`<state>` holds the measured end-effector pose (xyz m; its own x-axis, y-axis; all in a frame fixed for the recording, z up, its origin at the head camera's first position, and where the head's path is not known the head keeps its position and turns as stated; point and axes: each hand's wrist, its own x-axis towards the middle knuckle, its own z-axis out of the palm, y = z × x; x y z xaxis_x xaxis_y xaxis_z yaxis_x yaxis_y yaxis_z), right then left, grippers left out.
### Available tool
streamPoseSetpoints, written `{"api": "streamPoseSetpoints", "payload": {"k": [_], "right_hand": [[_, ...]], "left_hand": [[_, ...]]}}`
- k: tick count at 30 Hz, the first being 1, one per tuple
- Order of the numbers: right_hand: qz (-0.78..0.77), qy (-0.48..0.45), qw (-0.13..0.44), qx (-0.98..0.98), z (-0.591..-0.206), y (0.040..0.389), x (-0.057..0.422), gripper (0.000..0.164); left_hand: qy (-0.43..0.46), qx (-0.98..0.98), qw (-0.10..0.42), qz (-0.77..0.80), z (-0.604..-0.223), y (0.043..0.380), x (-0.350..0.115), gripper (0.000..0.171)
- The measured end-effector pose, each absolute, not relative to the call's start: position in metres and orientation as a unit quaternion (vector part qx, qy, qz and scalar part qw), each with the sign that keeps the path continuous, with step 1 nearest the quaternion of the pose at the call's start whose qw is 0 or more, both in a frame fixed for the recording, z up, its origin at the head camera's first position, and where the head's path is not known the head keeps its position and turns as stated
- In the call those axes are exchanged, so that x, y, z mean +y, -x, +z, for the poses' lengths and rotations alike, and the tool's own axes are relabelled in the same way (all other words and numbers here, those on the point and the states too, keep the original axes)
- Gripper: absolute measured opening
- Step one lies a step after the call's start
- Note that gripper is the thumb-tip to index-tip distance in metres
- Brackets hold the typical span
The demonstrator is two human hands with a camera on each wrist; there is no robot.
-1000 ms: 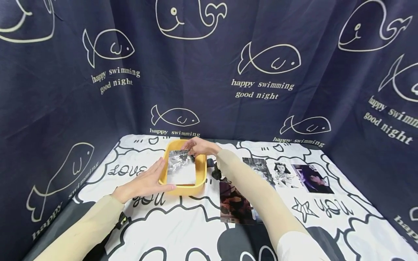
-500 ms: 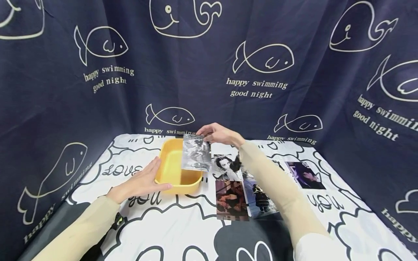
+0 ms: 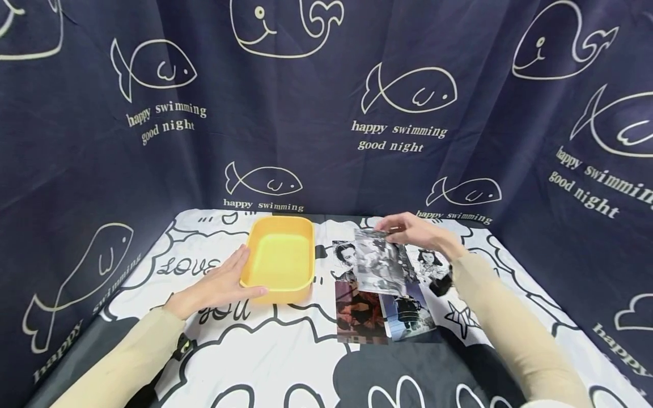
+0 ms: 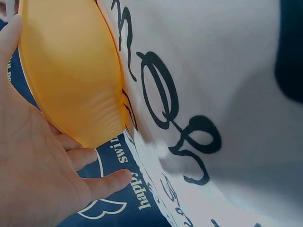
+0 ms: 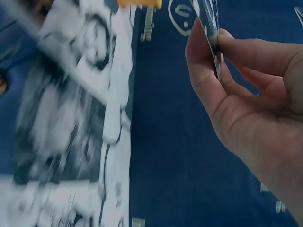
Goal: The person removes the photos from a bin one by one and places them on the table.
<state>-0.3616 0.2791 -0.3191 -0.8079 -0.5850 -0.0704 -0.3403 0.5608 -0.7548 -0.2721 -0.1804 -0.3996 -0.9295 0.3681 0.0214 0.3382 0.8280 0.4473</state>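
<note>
My right hand (image 3: 420, 233) pinches a black-and-white photo card (image 3: 380, 263) by its far edge, thumb and fingers on opposite faces. In the right wrist view this photo card (image 5: 210, 30) appears nearly edge-on. Below it lie a portrait photo (image 3: 344, 256), a reddish photo (image 3: 359, 318) and a bluish photo (image 3: 410, 317), partly overlapped in view by the held card. Another black-and-white photo (image 3: 428, 262) lies beside the right wrist. My left hand (image 3: 216, 289) rests against the left side of a yellow plastic tray (image 3: 311, 249), thumb along its near rim. The tray's bare bottom shows.
A white cloth (image 3: 285, 351) with black line drawings covers the table. Dark blue curtains (image 3: 316, 124) with fish prints enclose the back and both sides. My right forearm covers part of the table at the right. A dark device (image 3: 183, 347) sits at my left wrist.
My right hand has lifted the black-and-white photo card out of the yellow tray and carried it right, over the laid-out photos. The left hand stays at the tray. The view has shifted slightly.
</note>
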Motion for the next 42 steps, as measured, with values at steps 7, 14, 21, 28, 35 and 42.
{"api": "streamPoseSetpoints", "payload": {"k": [7, 14, 21, 28, 35, 42], "right_hand": [[-0.39, 0.242, 0.163, 0.873, -0.333, 0.329, 0.346, 0.038], [-0.411, 0.228, 0.192, 0.862, -0.356, 0.311, 0.395, 0.04], [-0.388, 0.231, 0.2, 0.869, -0.373, 0.3, 0.423, 0.037], [-0.353, 0.245, 0.157, 0.889, -0.386, 0.293, 0.423, 0.029], [-0.27, 0.23, 0.098, 0.93, -0.395, 0.292, 0.412, 0.023], [-0.192, 0.194, 0.036, 0.961, -0.396, 0.286, 0.4, 0.022]], "left_hand": [[-0.184, 0.956, 0.038, 0.227, -0.403, 0.274, -0.181, 0.117], [-0.181, 0.955, 0.039, 0.232, -0.402, 0.274, -0.182, 0.118], [-0.182, 0.956, 0.035, 0.226, -0.401, 0.273, -0.183, 0.118], [-0.185, 0.955, 0.038, 0.23, -0.4, 0.273, -0.181, 0.117], [-0.185, 0.954, 0.044, 0.23, -0.4, 0.273, -0.18, 0.117], [-0.186, 0.956, 0.043, 0.224, -0.399, 0.274, -0.182, 0.117]]}}
